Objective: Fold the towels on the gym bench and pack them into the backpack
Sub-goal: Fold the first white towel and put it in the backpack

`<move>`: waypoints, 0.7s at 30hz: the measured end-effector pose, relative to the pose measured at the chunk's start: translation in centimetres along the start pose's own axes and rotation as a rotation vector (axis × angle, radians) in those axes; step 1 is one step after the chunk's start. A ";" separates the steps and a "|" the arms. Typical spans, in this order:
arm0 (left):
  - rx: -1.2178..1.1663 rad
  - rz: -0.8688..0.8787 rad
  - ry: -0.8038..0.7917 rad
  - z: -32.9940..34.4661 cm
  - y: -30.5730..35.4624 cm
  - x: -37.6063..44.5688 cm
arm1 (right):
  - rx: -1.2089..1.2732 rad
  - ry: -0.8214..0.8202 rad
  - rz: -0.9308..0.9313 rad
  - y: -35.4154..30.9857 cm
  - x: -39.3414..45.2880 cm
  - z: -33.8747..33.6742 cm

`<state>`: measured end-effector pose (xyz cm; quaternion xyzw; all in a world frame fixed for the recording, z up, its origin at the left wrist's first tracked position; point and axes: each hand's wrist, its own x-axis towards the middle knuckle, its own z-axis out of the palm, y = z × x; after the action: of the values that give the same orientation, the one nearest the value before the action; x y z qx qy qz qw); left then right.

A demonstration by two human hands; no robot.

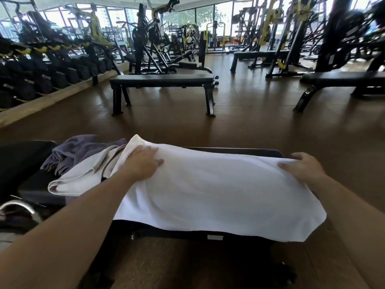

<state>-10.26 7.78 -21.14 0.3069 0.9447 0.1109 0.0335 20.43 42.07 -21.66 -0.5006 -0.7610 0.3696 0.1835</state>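
Gym bench (260, 152): left hand (143, 163) flat on white towel (208, 190), right hand (302, 170) pinching its edge.

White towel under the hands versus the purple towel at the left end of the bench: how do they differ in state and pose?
The white towel lies spread flat across the bench, its near edge hanging over; the purple towel sits bunched in a heap. The left hand presses flat on the white towel and the right hand grips its right edge; no hand touches the purple towel. The white one shows far more area. Both rest on the same bench.
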 end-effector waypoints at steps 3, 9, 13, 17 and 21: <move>0.189 -0.008 -0.008 1.2 -0.2 0.5 | 0.064 -0.043 0.221 1.5 -0.5 -0.6; 0.297 0.029 0.258 1.6 4.3 -1.0 | 0.035 0.075 -0.052 0.4 -0.9 -1.6; -0.046 0.482 0.217 2.5 10.5 -3.3 | 0.392 0.004 0.057 -2.5 -1.2 -2.3; -0.041 0.442 -0.136 4.6 15.8 -5.7 | 0.662 -0.337 0.217 -6.3 -2.4 -3.0; 0.137 0.394 -0.259 7.2 16.6 -5.2 | 0.712 -0.374 0.112 -8.7 -3.2 -2.7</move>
<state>4.36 19.17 -24.40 0.4982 0.8598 0.0108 0.1112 18.07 38.25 -13.10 -0.3706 -0.5773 0.7041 0.1835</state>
